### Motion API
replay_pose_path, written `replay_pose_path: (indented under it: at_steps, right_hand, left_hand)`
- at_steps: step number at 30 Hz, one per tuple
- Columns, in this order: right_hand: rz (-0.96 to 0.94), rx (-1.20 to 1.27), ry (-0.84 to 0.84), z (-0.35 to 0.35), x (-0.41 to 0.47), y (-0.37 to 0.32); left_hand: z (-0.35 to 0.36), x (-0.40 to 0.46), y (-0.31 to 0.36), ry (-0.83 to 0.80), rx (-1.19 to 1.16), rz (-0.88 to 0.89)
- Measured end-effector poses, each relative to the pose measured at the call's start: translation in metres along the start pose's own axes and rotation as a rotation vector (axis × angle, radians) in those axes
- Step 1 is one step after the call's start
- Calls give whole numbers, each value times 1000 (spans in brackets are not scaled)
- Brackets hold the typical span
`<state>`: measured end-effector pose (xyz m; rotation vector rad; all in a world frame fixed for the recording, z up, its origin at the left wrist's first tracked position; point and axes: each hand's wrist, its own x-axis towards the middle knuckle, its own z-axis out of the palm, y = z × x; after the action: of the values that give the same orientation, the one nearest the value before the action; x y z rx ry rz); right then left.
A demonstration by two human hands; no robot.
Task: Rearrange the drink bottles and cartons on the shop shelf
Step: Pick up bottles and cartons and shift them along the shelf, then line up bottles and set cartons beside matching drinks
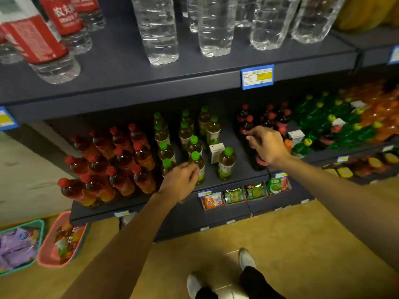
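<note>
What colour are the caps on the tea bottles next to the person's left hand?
Bright green caps, on the bottles beside the left hand; the head view shows them clearly.

Glossy plastic bottles [226, 167], matt shelf [239, 169]

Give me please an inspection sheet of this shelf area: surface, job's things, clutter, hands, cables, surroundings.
Surface: dark middle shelf, crowded.
Job's things: green-capped tea bottles; red-capped tea bottles; dark cola bottles; a white carton among the green caps.
Clutter: nothing seen.
Hands: left hand at a front green-capped bottle, grip unclear; right hand over the cola bottles, fingers curled.
Cables: nothing seen.
Surroundings: water bottles above; pink basket on the floor.
</note>
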<state>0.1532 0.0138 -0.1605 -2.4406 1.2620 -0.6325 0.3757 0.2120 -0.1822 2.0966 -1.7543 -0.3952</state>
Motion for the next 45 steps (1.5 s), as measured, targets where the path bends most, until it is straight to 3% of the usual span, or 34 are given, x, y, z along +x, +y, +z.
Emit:
replay_pose_path:
  at_steps: [8, 14, 19, 29, 45]
  right_hand:
    - [-14, 20, -114, 14, 30, 41]
    - [-104, -30, -299, 44, 74, 62]
    - [-217, -113, -486, 75, 98, 69]
    - [-379, -214, -687, 134, 115, 65]
    - [-284, -366, -753, 183, 129, 69]
  left_hand:
    - [37, 14, 41, -13, -70, -121]
    - [47, 20, 64, 143, -99, -249]
    - [55, 36, 68, 217, -101, -315]
    - [79, 39, 61, 241, -120, -462]
    - [77, 18, 50, 171, -116, -609]
